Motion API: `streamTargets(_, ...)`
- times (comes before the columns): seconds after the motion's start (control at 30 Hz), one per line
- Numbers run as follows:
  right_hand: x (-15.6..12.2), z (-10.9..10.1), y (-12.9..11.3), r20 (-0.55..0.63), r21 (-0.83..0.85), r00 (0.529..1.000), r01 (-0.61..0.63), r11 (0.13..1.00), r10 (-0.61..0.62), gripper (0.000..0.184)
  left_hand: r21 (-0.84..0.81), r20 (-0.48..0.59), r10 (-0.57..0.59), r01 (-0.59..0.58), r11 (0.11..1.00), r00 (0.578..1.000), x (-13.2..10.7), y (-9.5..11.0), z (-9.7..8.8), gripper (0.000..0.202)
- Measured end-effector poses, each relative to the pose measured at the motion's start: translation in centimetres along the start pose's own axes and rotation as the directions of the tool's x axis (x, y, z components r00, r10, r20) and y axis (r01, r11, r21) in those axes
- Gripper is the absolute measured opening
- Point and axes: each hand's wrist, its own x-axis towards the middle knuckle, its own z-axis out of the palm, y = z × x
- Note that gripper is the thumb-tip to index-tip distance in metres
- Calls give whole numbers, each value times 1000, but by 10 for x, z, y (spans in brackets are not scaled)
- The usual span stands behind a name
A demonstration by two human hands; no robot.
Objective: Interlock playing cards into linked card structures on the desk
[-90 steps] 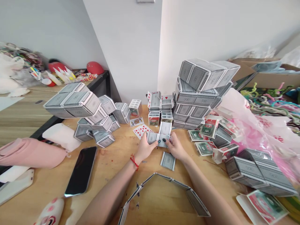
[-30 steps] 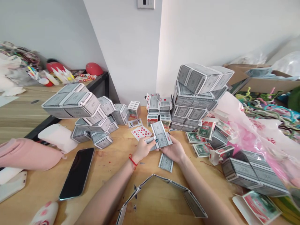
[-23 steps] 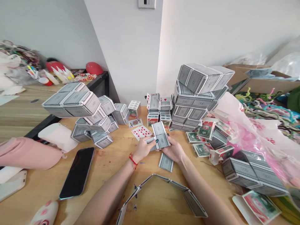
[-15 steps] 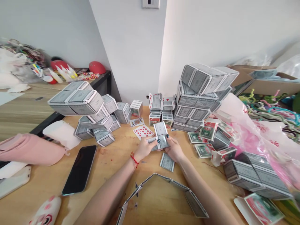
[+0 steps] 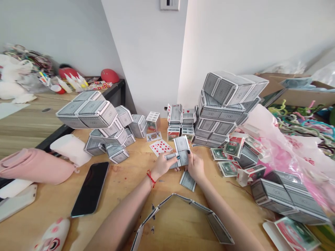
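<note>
Both hands are clamped on the folded playing cards (image 5: 181, 152). The left hand (image 5: 161, 167) pinches the lower strip and the right hand (image 5: 196, 168) closes on the upright card's edge. The cards are held just over the wooden table (image 5: 125, 195), near its middle. At six o'clock of them lies a loose card (image 5: 187, 181), and at ten o'clock a face-up diamonds card (image 5: 160, 147). A phone (image 5: 91, 188) lies at eight o'clock, well apart. A stack of card blocks (image 5: 225, 104) stands at one o'clock.
</note>
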Motion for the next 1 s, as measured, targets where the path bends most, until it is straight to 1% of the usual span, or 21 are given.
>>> streamTargets(0.07,1,-1,1,6,88,1000,-25,996,25,50,10,0,-18,18,1000,1000,0,-2,1,25)
streamTargets(0.17,4,-1,1,103,318,992,-102,943,72,44,75,-43,13,-10,997,999,1,-4,1,25)
streamTargets(0.27,8,-1,-1,207,514,978,-116,850,9,34,121,-106,76,-63,991,991,3,-5,0,23)
streamTargets(0.33,10,-2,-2,255,625,967,-142,768,-28,28,110,-151,93,-77,991,984,5,-4,-1,22)
streamTargets(0.37,11,-2,-2,266,669,963,-159,726,-34,26,100,-160,90,-74,992,983,5,-4,0,23)
streamTargets(0.43,12,-4,-2,263,723,964,-175,669,-31,22,106,-140,84,-69,992,987,4,-3,0,24)
streamTargets(0.5,13,-7,-1,251,742,968,-175,648,-27,20,164,-123,117,-97,982,985,2,0,2,27)
streamTargets(0.57,13,-9,0,269,744,963,-194,639,-20,18,192,-132,191,-164,968,973,0,2,2,32)
streamTargets(0.6,13,-10,0,287,740,958,-210,639,-17,18,168,-145,229,-204,964,963,0,3,1,37)
streamTargets(0.67,13,-11,0,325,720,945,-238,652,-14,19,66,-189,281,-273,960,941,2,3,-3,45)
streamTargets(0.73,13,-12,1,368,695,930,-259,671,-21,19,-4,-262,293,-305,952,920,7,1,-10,48)
streamTargets(0.77,12,-12,1,394,683,919,-272,678,-28,19,5,-299,287,-299,954,910,9,0,-14,49)
streamTargets(0.83,12,-12,1,446,659,894,-299,690,-39,24,74,-342,290,-282,956,894,14,-2,-21,46)
streamTargets(0.9,11,-12,0,476,639,878,-310,704,-45,31,178,-341,319,-273,945,884,16,-4,-25,39)
streamTargets(1.0,10,-10,-1,465,620,885,-296,726,-36,39,289,-337,343,-250,924,877,17,-7,-27,37)
